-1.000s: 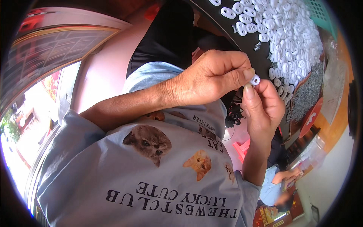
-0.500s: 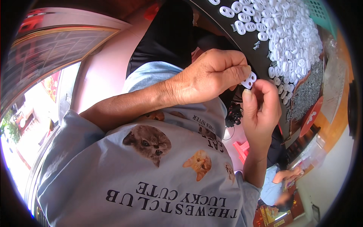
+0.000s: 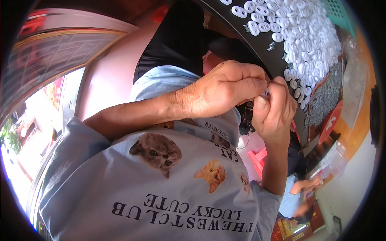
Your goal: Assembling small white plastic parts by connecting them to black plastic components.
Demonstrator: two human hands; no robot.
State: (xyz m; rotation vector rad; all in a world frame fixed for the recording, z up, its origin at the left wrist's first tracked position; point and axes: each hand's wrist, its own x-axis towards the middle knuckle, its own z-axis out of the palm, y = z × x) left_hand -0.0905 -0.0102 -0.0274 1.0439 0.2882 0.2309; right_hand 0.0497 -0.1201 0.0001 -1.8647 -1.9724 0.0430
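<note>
A small white plastic oval piece with two holes (image 3: 265, 93) sits between my two hands, mostly covered by fingers. My left hand (image 3: 229, 86) is closed, pinching it between thumb and bent forefinger. From the other side my right hand (image 3: 276, 106) grips the piece with thumb and curled fingers, its fingertips meeting those of the left. Both hands are in front of the dark table's edge, over my lap. On the table beyond lies a big heap of similar white ovals (image 3: 307, 46). Whether a screw is in my fingers is hidden.
The dark tabletop (image 3: 261, 43) curves across the upper right. A mound of grey screws (image 3: 329, 94) borders the white heap, with a few loose screws (image 3: 271, 46) nearby. A green basket (image 3: 339, 14) and a red oval object (image 3: 331, 121) lie further out. Another person (image 3: 290, 201) sits at lower right.
My right hand has moved up and its fingers have curled round the piece, which shows less now. My left hand has shifted slightly downward, still pinching it.
</note>
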